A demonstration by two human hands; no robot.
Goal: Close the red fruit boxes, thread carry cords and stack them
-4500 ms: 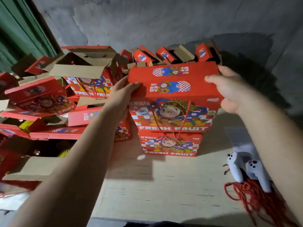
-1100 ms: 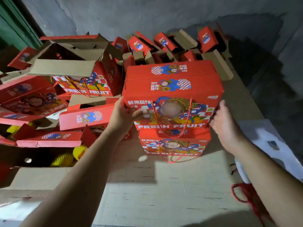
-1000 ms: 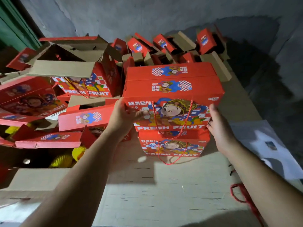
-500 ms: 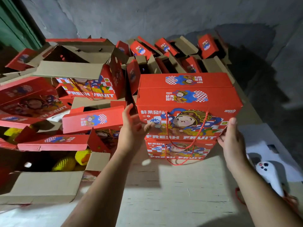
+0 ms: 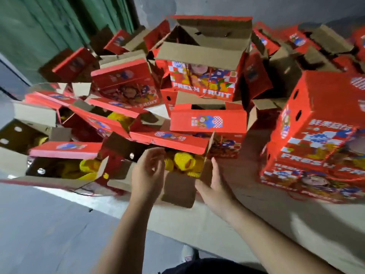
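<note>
An open red fruit box [image 5: 178, 189] with yellow net-wrapped fruit [image 5: 183, 162] inside sits at the near edge of the wooden table [image 5: 276, 210]. My left hand [image 5: 148, 175] hovers at the box's left side, fingers loosely curled, holding nothing. My right hand [image 5: 214, 184] reaches to the box's right flap with straight fingers. A stack of two closed red boxes [image 5: 316, 139] with cords stands at the right. The picture is blurred by head motion.
Many open red boxes [image 5: 199, 76] with raised cardboard flaps crowd the table's back and left. Another open box with yellow fruit [image 5: 65, 169] lies at the left. Green wall [image 5: 49, 22] at far left, grey floor [image 5: 49, 234] below.
Both hands have left the stacked closed boxes and moved left to an open box with yellow fruit. My view has swung left, so the stack now sits at the right.
</note>
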